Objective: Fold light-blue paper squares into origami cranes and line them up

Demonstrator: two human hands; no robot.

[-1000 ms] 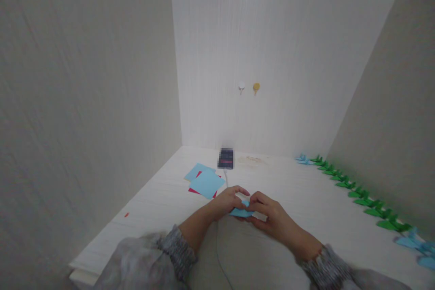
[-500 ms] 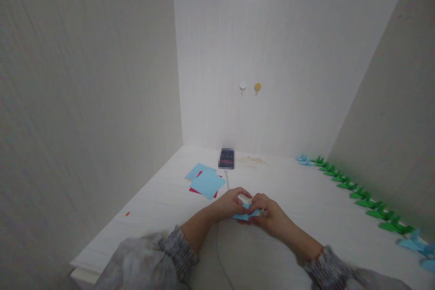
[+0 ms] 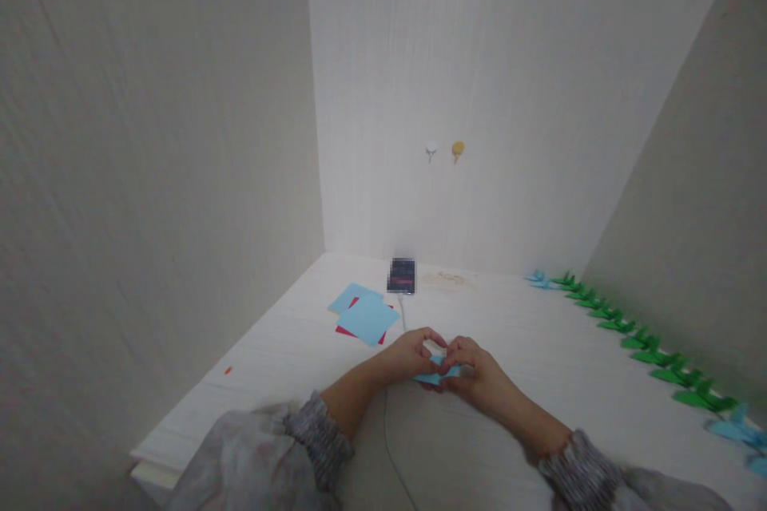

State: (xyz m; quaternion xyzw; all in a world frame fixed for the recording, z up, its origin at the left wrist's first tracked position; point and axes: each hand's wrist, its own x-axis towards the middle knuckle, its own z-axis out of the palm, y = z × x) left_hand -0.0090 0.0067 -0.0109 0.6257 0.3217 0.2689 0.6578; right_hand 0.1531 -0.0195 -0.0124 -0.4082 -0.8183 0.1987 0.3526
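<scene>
My left hand (image 3: 409,353) and my right hand (image 3: 478,372) meet over the white table (image 3: 288,359), both pinching a small folded piece of light blue paper (image 3: 437,373). The fingertips of both hands press together on its upper edge. The paper sits just above the table surface, mostly hidden by my fingers. Grey patterned sleeves cover both forearms.
A stack of light blue and red paper squares (image 3: 364,318) lies left of my hands. A phone (image 3: 401,275) with a white cable (image 3: 392,431) stands at the back. Several folded green paper figures (image 3: 641,347) and light blue ones (image 3: 740,431) line the right wall. Two hooks (image 3: 444,150) hang on the back wall.
My two hands have drawn closer together on the blue paper, which shows less than before. The view has shifted slightly right.
</scene>
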